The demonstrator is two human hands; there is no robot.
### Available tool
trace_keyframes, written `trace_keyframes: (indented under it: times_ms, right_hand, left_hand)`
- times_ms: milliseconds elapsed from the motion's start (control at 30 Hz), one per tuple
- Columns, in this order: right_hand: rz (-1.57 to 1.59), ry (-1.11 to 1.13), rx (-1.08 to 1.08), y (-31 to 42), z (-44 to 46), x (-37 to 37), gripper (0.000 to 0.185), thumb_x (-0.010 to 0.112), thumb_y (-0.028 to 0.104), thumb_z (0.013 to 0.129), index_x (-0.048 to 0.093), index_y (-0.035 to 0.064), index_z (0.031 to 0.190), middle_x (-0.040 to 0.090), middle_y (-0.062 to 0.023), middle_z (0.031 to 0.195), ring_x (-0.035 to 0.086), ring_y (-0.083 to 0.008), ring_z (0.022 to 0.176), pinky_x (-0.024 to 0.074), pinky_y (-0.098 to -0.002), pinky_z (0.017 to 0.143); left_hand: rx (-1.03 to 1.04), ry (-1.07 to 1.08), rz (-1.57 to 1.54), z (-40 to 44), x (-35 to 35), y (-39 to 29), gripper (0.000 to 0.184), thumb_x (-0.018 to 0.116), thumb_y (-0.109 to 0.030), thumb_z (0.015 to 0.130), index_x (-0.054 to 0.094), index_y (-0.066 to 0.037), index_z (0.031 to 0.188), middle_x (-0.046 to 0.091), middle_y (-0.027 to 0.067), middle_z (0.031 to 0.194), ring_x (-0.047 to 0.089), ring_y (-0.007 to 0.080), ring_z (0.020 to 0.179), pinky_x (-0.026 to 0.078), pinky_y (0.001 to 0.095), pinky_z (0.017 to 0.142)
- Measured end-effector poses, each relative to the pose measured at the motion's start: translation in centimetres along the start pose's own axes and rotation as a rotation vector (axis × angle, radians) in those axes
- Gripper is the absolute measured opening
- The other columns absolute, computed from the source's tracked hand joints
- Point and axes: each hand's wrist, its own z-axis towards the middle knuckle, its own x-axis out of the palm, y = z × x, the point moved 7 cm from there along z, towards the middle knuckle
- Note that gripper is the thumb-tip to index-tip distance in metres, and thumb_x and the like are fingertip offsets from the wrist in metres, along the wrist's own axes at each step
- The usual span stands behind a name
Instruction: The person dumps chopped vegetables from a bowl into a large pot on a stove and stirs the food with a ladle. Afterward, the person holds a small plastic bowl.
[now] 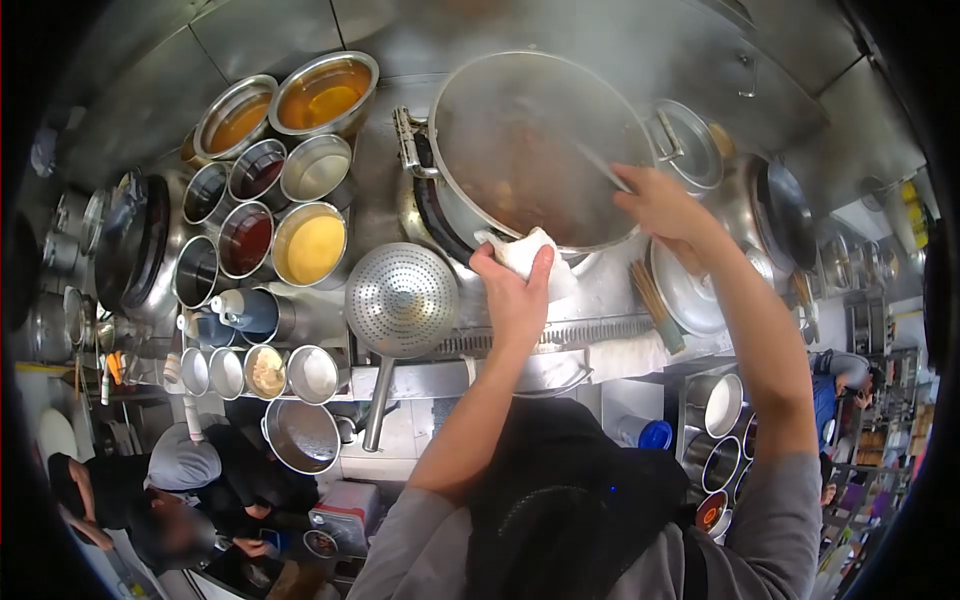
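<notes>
A large steaming pot (447, 190) of brown food or liquid stands on the stove in front of me. My left hand (515, 290) is closed around a folded white cloth (525, 252), pressed against the pot's near rim. Over the right part of the rim, my right hand (665, 210) grips the metal handle of a long utensil (605, 168). That utensil slants down into the pot, and steam and food hide its far end, so its kind cannot be made out. A perforated strainer (402, 300) lies left of my left hand, its handle toward me.
Metal containers of sauces and a yellow ingredient (313, 247) crowd the left, with two bowls of orange liquid (325, 95) behind. A bamboo brush (657, 310) and a round lid (685, 285) lie at right. Another person (190, 470) works at lower left.
</notes>
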Motion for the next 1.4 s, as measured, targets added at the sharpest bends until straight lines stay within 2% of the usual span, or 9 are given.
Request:
trace_keyframes:
  times_ms: [167,267,333,400,600,700,933,1100,1400]
  right_hand:
    - [-0.547,-0.021,-0.61,2.0,0.5,4.5,0.064,0.065,0.014,0.094,0.05,0.0142,0.157,0.075,-0.0281,0.099,0.071,-0.0489,0.098,0.0575,-0.0568,0.086]
    - [-0.628,0.232,-0.453,1.0,-4.0,1.9,0.072,0.066,0.011,0.092,0.044,0.0172,0.161,0.074,-0.0287,0.108,0.07,-0.0469,0.103,0.0568,-0.0563,0.091]
    - [-0.597,0.157,-0.643,-2.4,-5.4,-0.3,0.073,0.068,0.01,0.091,0.046,0.0176,0.16,0.073,-0.028,0.115,0.07,-0.0446,0.107,0.056,-0.0536,0.095]
    - [-0.761,0.135,-0.463,-1.5,-8.8,-3.5,0.071,0.071,0.007,0.089,0.052,0.0169,0.157,0.074,-0.024,0.118,0.071,-0.0413,0.109,0.0562,-0.0501,0.096]
    - [-0.906,-0.062,-0.499,1.9,-14.3,-9.8,0.063,0.07,-0.004,0.084,0.067,0.016,0.144,0.075,-0.0179,0.122,0.072,-0.0365,0.112,0.0574,-0.0469,0.096]
    - [-1.045,-0.198,-0.644,2.6,-15.4,-12.3,0.06,0.067,-0.005,0.086,0.069,0.0175,0.141,0.076,-0.018,0.115,0.073,-0.0362,0.104,0.0581,-0.0457,0.094]
    - [-1.299,-0.201,-0.276,2.4,-11.7,-11.5,0.057,0.063,-0.004,0.088,0.071,0.0195,0.14,0.076,-0.0175,0.104,0.074,-0.0348,0.096,0.0591,-0.0451,0.091]
    - [-1.199,-0.115,-0.496,-5.1,-2.9,-7.6,0.064,0.059,-0.004,0.089,0.064,0.0202,0.147,0.074,-0.0204,0.091,0.074,-0.0371,0.086,0.0615,-0.0471,0.085]
    - [-0.319,0.008,-0.567,-5.5,4.2,0.3,0.062,0.064,0.008,0.092,0.053,0.0033,0.152,0.073,-0.0312,0.111,0.072,-0.0452,0.103,0.0564,-0.0473,0.097]
  left_hand:
    - [0.031,-0.036,0.057,-0.1,0.2,0.2,0.081,0.08,-0.035,0.098,0.027,0.012,0.137,0.056,0.0347,0.129,0.062,0.0371,0.118,0.048,0.0441,0.105]
    - [0.058,-0.054,0.06,-0.1,0.0,-0.2,0.08,0.079,-0.034,0.098,0.027,0.012,0.137,0.056,0.0345,0.129,0.062,0.0371,0.118,0.048,0.0443,0.105]
    - [0.069,-0.057,0.07,0.0,0.2,0.2,0.08,0.079,-0.033,0.098,0.027,0.013,0.137,0.055,0.0341,0.128,0.063,0.037,0.117,0.048,0.044,0.105]
    - [0.054,-0.056,0.046,-0.1,0.1,-0.1,0.08,0.079,-0.034,0.098,0.027,0.013,0.137,0.055,0.034,0.129,0.063,0.037,0.117,0.048,0.044,0.105]
    - [0.087,-0.06,0.049,-0.1,0.2,0.1,0.083,0.079,-0.038,0.098,0.027,0.013,0.137,0.055,0.0347,0.129,0.063,0.0366,0.118,0.047,0.0439,0.105]
    - [0.048,-0.04,0.043,-0.2,0.1,-0.1,0.085,0.079,-0.041,0.097,0.027,0.012,0.138,0.055,0.035,0.13,0.061,0.0369,0.121,0.046,0.0438,0.107]
    - [-0.013,-0.045,0.024,-0.3,0.1,-0.6,0.084,0.079,-0.039,0.097,0.027,0.011,0.138,0.057,0.0332,0.129,0.063,0.0361,0.118,0.047,0.0435,0.106]
    - [0.027,-0.065,0.058,0.0,0.1,0.3,0.081,0.079,-0.034,0.097,0.027,0.011,0.139,0.058,0.0325,0.128,0.064,0.0362,0.118,0.047,0.0442,0.107]
    - [-0.021,-0.059,0.047,-0.3,0.4,-0.8,0.082,0.079,-0.034,0.098,0.025,0.012,0.14,0.056,0.0338,0.13,0.062,0.0361,0.12,0.047,0.0443,0.107]
